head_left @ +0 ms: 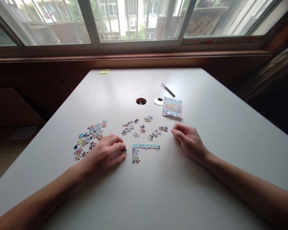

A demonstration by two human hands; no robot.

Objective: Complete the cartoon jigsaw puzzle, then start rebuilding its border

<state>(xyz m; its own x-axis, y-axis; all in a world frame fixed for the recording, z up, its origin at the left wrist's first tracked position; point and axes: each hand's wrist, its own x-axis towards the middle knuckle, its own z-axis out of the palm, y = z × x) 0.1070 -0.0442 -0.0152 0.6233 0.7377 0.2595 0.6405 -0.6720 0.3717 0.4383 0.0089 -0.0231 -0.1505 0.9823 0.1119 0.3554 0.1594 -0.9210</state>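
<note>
the left hand [107, 153] lies palm down on the table [206, 134], its grip pinched on a loose puzzle piece [124, 152] just beside the joined corner strip [140, 150]; a careless nudge could knock that strip apart. the right hand [188, 139] rests loosely curled, holding nothing, near the scattered pieces [155, 132].

A small colourful puzzle piece [124, 152] lies flat (fingertips on it) just left of the L-shaped assembled corner [140, 150].

2 hands [107, 153], 1 pen [168, 89], 1 picture card [172, 107], 1 joined puzzle section [141, 149], approx. 3 loose-piece clusters [89, 137].
</note>
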